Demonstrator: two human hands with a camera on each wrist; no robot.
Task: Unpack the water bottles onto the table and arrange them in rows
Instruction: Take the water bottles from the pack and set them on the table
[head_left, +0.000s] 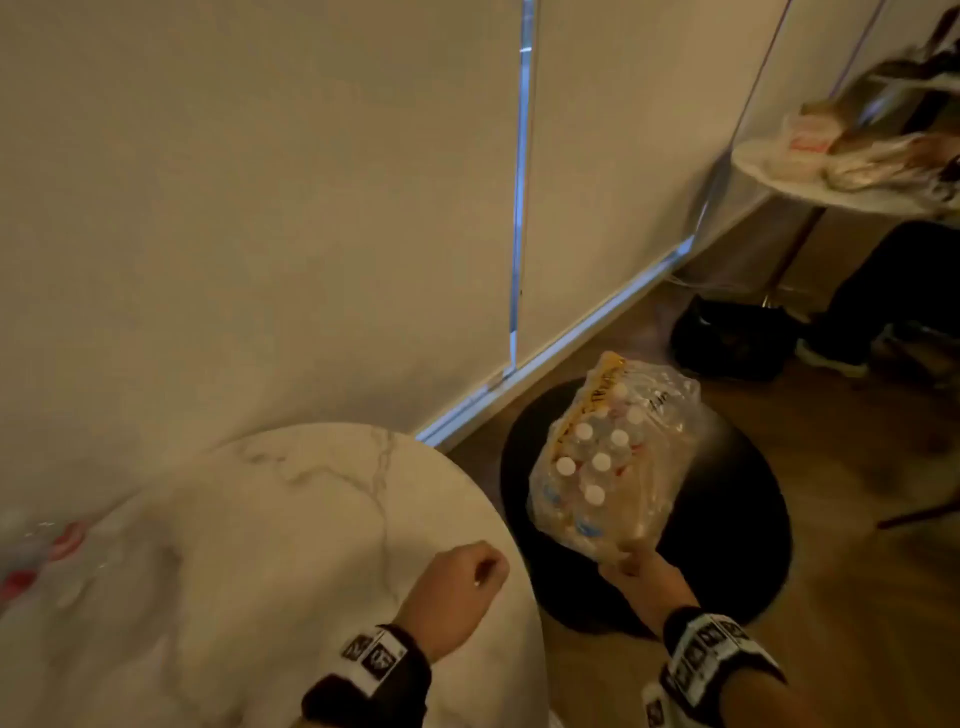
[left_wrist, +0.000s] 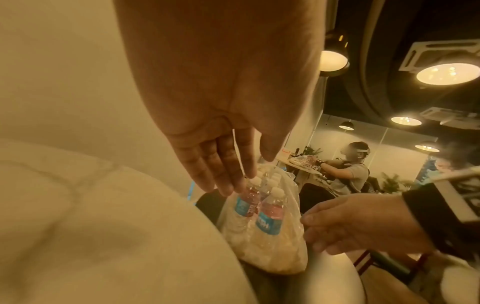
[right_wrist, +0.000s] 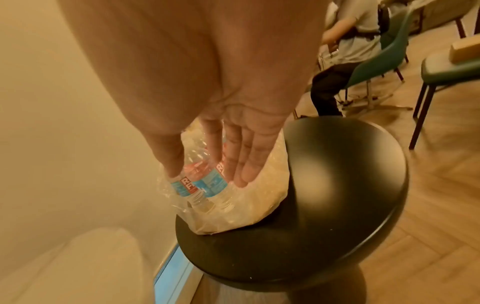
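A torn plastic-wrapped pack of water bottles (head_left: 613, 457) with white caps stands tilted on a round black stool (head_left: 727, 545), right of the white marble table (head_left: 285, 519). My right hand (head_left: 636, 566) touches the pack's near lower corner. In the right wrist view its thumb and straight fingers (right_wrist: 244, 164) lie against the wrap over two red-and-blue labelled bottles (right_wrist: 205, 181). My left hand (head_left: 462, 582) hovers over the table's right edge and holds nothing. Its fingers (left_wrist: 221, 174) hang fairly straight, pointing toward the pack (left_wrist: 267, 226). Blurred bottles (head_left: 47, 556) lie at the table's far left.
A pale wall runs close behind the table and the stool (right_wrist: 337, 185). Another person (left_wrist: 348, 174) sits at a second round table (head_left: 831, 176) at the back right. A dark bag (head_left: 727, 338) lies on the wooden floor. Green chairs (right_wrist: 441, 67) stand to the right.
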